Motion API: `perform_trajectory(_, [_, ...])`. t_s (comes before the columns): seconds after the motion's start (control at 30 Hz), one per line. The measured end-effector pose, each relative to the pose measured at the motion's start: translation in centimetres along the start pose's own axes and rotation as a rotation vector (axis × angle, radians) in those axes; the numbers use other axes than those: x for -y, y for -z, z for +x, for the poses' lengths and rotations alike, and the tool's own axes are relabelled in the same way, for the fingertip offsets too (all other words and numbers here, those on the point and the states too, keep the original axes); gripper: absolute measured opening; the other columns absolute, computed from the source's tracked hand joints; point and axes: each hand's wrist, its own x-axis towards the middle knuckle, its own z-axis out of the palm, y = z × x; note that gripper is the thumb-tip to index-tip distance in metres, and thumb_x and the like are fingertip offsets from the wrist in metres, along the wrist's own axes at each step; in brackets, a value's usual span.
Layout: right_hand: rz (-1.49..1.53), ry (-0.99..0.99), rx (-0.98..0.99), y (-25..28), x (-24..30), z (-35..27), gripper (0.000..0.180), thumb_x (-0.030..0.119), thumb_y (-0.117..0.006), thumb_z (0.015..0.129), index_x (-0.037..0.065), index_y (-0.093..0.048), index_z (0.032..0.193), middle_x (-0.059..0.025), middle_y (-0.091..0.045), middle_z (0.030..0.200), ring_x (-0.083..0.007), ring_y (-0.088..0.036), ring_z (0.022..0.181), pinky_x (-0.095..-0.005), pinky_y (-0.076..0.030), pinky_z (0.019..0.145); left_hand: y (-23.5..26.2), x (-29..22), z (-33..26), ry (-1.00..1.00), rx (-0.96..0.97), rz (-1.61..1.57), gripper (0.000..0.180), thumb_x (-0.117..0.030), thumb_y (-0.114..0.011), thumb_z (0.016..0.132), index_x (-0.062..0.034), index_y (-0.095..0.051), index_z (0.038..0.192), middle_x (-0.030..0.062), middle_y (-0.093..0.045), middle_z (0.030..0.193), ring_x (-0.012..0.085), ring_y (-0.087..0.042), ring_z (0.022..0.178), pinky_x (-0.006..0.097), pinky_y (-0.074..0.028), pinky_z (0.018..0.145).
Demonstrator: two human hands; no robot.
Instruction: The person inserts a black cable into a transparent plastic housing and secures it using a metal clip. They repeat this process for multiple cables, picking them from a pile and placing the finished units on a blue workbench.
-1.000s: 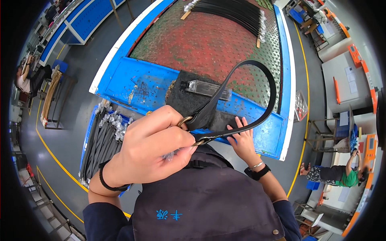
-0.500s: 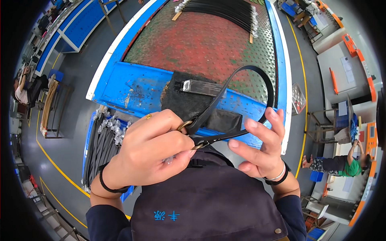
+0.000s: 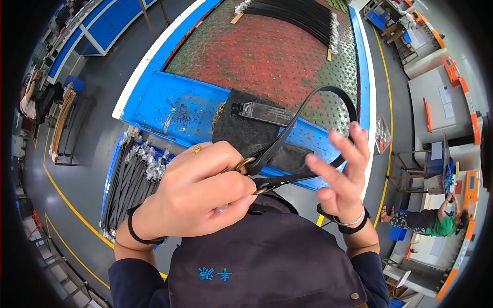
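My left hand (image 3: 197,190) is closed around the end of a black belt (image 3: 287,179), which has brass-coloured metal fittings (image 3: 245,164). A bit of clear plastic shows beneath the fingers of that hand. From there the belt rises into a large loop over the bench and curves back behind my right hand (image 3: 345,179). The right hand's fingers are spread and slightly blurred, and they do not wrap round the strap. Whether they touch it, I cannot tell.
A dark pad (image 3: 226,126) on the blue bench edge (image 3: 190,97) bears a clear plastic case (image 3: 264,113). More belts (image 3: 292,10) lie across the bench's far end. At lower left, a blue bin (image 3: 110,192) holds several plastic-tipped belts. A person in green (image 3: 444,223) works at far right.
The right hand's fingers have lifted and spread away from the lower strap. My left hand keeps its hold on the belt end. The whole view has shifted slightly.
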Motion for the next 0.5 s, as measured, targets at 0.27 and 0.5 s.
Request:
perform_trajectory(0.27, [0.032, -0.333, -0.306, -4.4, -2.8, -7.2, 0.037, 0.03, -0.047, 0.088, 0.006, -0.057, 0.114, -0.0172, -0.041, 0.131, -0.038, -0.03, 0.127, -0.0539, -0.014, 0.105, 0.6, 1.7, -1.0, -0.05, -0.149, -0.006, 0.022, 0.0, -0.071, 0.053, -0.0045, -0.06, 0.072, 0.0059, -0.051, 0.069, 0.0177, -0.048, 0.053, 0.028, -0.035, 0.046])
perform_trajectory(0.5, [-0.214, -0.589, 0.435, -12.3, -2.6, -12.3, 0.037, 0.024, -0.06, 0.08, 0.005, -0.058, 0.112, -0.0153, -0.033, 0.138, -0.0382, -0.02, 0.132, -0.0583, -0.01, 0.104, 1.4, 5.4, -2.1, 0.258, -0.29, -0.284, 0.013, -0.002, -0.067, 0.07, -0.0015, -0.056, 0.076, 0.006, -0.052, 0.069, 0.0137, -0.048, 0.061, 0.025, -0.036, 0.055])
